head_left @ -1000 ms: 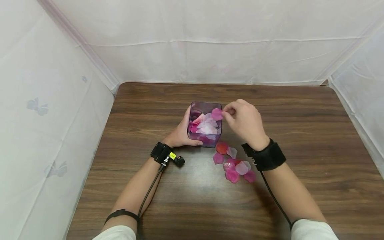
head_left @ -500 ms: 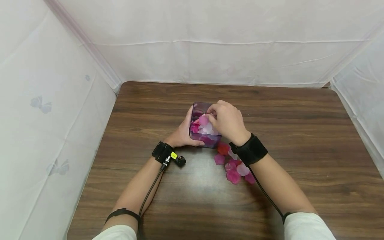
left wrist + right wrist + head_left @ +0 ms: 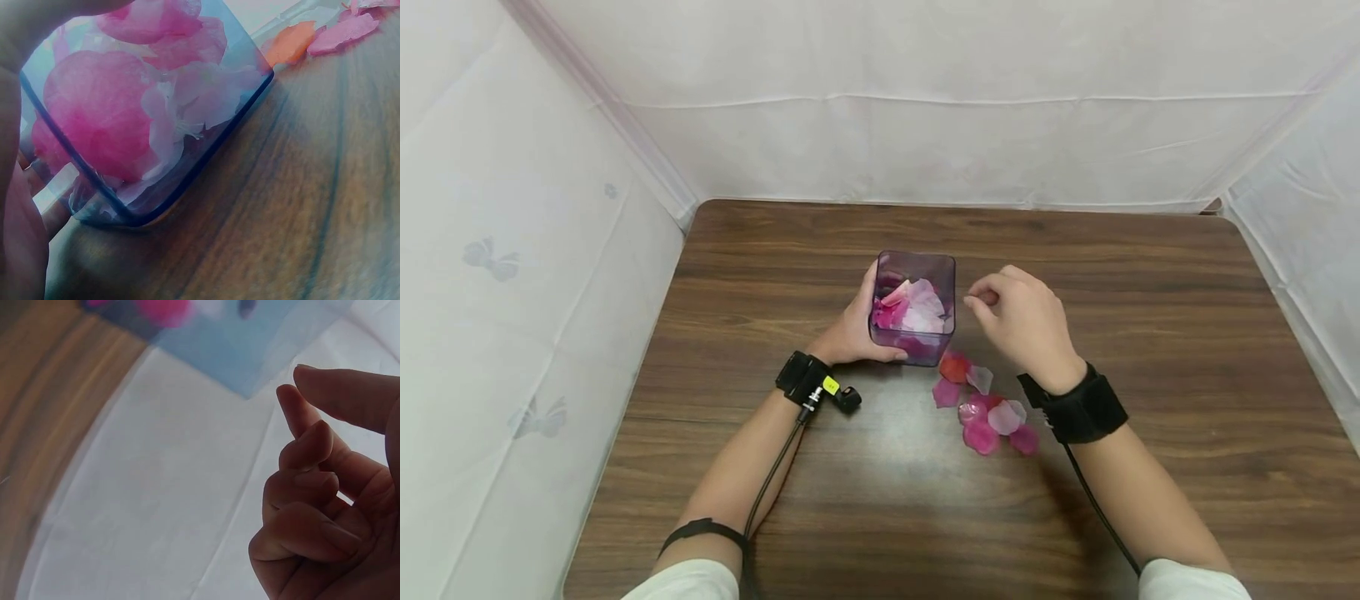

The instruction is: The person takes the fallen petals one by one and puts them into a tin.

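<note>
My left hand (image 3: pixel 856 329) grips a clear purple square container (image 3: pixel 917 348) from its left side, with the thumb along the front. Inside are pink and white artificial petals (image 3: pixel 921 310), seen large through the wall in the left wrist view. To the right of the container is my right hand (image 3: pixel 1026 325), raised, with nothing between its thumb and index finger. In the right wrist view, those two tips stand slightly apart and the other fingers are curled in. Loose red, pink and pale petals (image 3: pixel 981 437) lie on the table nearer the body, below the right hand.
The brown wood-grain table (image 3: pixel 865 517) has rounded far corners. A white curtain (image 3: pixel 880 150) hangs behind it, with more at the sides. Black straps with cables sit on both wrists, and a small camera (image 3: pixel 848 400) juts from the left one.
The right hand has carried a pink petal over the container, let it go inside, and drawn back to the right. The left hand has kept its grip on the container.
</note>
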{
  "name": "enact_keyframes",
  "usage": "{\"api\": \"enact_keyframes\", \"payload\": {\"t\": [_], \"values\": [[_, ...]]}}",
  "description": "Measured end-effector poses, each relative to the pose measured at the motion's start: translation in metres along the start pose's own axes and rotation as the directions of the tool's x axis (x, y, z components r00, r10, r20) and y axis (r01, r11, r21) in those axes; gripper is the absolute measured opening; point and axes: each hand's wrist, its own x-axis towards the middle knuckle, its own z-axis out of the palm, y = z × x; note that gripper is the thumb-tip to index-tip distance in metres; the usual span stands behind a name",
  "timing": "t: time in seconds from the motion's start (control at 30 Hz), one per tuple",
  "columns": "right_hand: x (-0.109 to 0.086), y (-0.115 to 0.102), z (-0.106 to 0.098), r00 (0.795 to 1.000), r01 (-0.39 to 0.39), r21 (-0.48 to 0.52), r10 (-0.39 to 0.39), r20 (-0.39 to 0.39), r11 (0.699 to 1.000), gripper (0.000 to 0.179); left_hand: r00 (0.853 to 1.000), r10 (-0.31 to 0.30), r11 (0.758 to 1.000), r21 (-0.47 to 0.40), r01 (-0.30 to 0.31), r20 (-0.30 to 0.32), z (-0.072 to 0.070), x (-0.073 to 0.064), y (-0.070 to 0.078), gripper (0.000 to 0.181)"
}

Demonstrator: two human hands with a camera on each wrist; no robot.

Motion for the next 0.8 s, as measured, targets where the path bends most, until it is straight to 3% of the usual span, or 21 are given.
{"api": "enact_keyframes", "payload": {"t": [0.23,0.47,0.8], "values": [[-0.033,0.028,0.01,0.991,-0.059,-0.058,0.065,0.118,0.997,0.013,1.0,-0.01,1.0,0.029,0.01,0.003,-0.002,-0.002,0.001,0.14],[-0.057,0.046,0.021,0.949,-0.118,-0.031,0.121,0.291,0.993,0.016,1.0,-0.031,0.999,0.036,0.031,-0.002,-0.002,-0.004,0.002,0.138],[-0.069,0.047,0.036,0.93,-0.153,-0.002,0.145,0.337,0.988,0.012,0.999,-0.044,0.999,0.032,0.044,0.008,-0.002,-0.002,0.003,0.142]]}}
